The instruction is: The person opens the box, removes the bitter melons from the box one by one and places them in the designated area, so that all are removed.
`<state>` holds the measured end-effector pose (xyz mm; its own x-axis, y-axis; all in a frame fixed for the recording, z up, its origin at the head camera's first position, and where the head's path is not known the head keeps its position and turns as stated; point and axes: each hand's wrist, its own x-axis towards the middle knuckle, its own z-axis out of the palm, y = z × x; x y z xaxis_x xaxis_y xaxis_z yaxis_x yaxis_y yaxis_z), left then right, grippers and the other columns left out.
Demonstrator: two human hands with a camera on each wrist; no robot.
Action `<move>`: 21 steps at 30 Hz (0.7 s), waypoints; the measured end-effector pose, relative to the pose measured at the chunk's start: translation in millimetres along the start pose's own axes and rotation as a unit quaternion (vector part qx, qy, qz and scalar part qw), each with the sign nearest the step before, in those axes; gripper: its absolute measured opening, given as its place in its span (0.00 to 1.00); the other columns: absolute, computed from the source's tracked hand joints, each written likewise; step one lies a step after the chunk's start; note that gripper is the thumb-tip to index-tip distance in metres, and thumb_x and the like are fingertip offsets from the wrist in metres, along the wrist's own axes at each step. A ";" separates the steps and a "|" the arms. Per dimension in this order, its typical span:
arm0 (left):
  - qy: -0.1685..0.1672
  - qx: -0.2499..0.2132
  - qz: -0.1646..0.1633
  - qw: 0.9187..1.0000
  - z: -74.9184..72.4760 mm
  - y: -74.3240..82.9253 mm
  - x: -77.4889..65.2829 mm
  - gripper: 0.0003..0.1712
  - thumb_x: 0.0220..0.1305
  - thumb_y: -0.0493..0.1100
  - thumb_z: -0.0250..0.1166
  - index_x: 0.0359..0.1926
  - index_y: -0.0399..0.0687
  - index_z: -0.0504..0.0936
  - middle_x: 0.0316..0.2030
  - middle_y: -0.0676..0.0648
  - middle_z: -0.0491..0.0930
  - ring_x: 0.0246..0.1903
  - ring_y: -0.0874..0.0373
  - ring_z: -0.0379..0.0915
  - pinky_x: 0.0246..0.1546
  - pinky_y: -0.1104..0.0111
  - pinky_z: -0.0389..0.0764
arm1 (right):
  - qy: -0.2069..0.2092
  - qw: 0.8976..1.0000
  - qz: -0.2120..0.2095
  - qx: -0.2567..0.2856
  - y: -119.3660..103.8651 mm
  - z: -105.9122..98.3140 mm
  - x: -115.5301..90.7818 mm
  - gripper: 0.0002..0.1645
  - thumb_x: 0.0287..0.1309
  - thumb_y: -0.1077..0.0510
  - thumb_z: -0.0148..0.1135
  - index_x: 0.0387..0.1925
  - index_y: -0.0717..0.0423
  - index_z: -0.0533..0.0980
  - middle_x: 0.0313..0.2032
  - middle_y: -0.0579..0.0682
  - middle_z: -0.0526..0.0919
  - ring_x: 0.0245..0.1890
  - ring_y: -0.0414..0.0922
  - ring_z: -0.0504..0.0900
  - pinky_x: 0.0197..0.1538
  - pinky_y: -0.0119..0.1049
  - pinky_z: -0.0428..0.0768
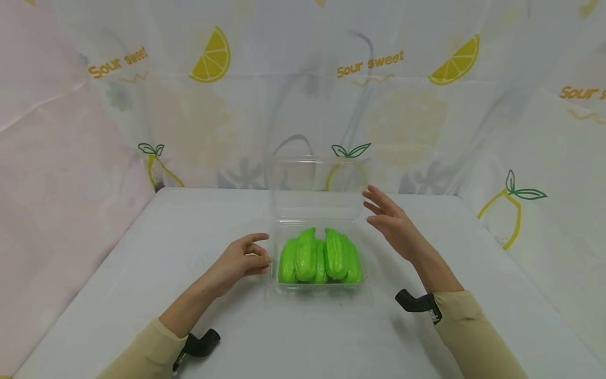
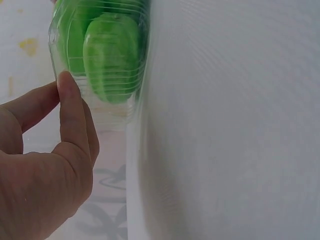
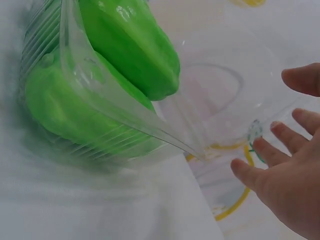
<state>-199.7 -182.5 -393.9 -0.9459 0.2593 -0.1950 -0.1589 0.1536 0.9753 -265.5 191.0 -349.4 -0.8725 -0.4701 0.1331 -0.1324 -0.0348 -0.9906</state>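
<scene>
A clear plastic clamshell box (image 1: 318, 285) lies on the table with its transparent lid (image 1: 317, 205) raised at the back. Inside are several glossy, bright green, ridged pieces (image 1: 306, 258) shaped like elongated vegetables; two sit on top of the others. At the box's left side, my left hand (image 1: 241, 260) pinches the rim between thumb and finger, as the left wrist view shows (image 2: 55, 145). My right hand (image 1: 395, 223) is raised by the lid's right edge, fingers spread and holding nothing. In the right wrist view, the right hand (image 3: 285, 170) appears apart from the box's corner.
The box stands mid-way across a white table (image 1: 213, 210). Behind and at both sides hangs a pale curtain (image 1: 265, 95) printed with lemons and lettering. Black wrist cameras (image 1: 418, 304) are strapped over the beige sleeves (image 1: 473, 326).
</scene>
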 end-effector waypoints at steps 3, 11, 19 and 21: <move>0.001 0.002 -0.001 1.000 0.0 1.0 -0.6 0.41 0.64 0.35 0.66 0.74 0.43 0.58 0.40 0.45 0.75 0.35 0.60 0.81 0.42 0.69 0.87 | 0.001 1.000 0.005 0.010 2.9 -0.5 3.4 0.43 0.70 0.67 0.45 0.79 0.48 0.41 0.80 0.54 0.38 0.80 0.55 0.38 0.79 0.60 0.39; -0.007 0.002 0.008 1.000 -1.4 4.3 -2.8 0.41 0.65 0.36 0.66 0.74 0.41 0.57 0.40 0.45 0.75 0.36 0.60 0.81 0.43 0.70 0.87 | 0.009 1.000 0.012 0.023 9.3 -2.3 11.4 0.42 0.70 0.68 0.44 0.79 0.50 0.42 0.80 0.51 0.40 0.80 0.53 0.39 0.79 0.58 0.41; -0.008 0.008 0.006 1.000 -1.8 5.5 -4.0 0.42 0.64 0.35 0.66 0.75 0.41 0.57 0.39 0.46 0.75 0.37 0.60 0.81 0.42 0.70 0.87 | 0.016 0.998 0.014 0.059 15.3 -0.1 18.5 0.43 0.68 0.70 0.42 0.79 0.55 0.40 0.80 0.52 0.38 0.80 0.53 0.39 0.79 0.56 0.45; -0.009 0.009 0.005 1.000 -1.9 5.4 -3.9 0.42 0.65 0.35 0.66 0.75 0.41 0.56 0.39 0.46 0.75 0.37 0.60 0.81 0.42 0.70 0.87 | 0.019 0.997 0.015 0.067 16.8 0.9 20.1 0.44 0.67 0.71 0.42 0.79 0.56 0.40 0.80 0.52 0.37 0.80 0.54 0.39 0.79 0.56 0.45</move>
<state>-197.4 -184.6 -387.7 -0.9421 0.2781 -0.1874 -0.1445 0.1677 0.9752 -284.8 180.2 -363.4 -0.8925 -0.4394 0.1020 -0.0439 -0.1404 -0.9891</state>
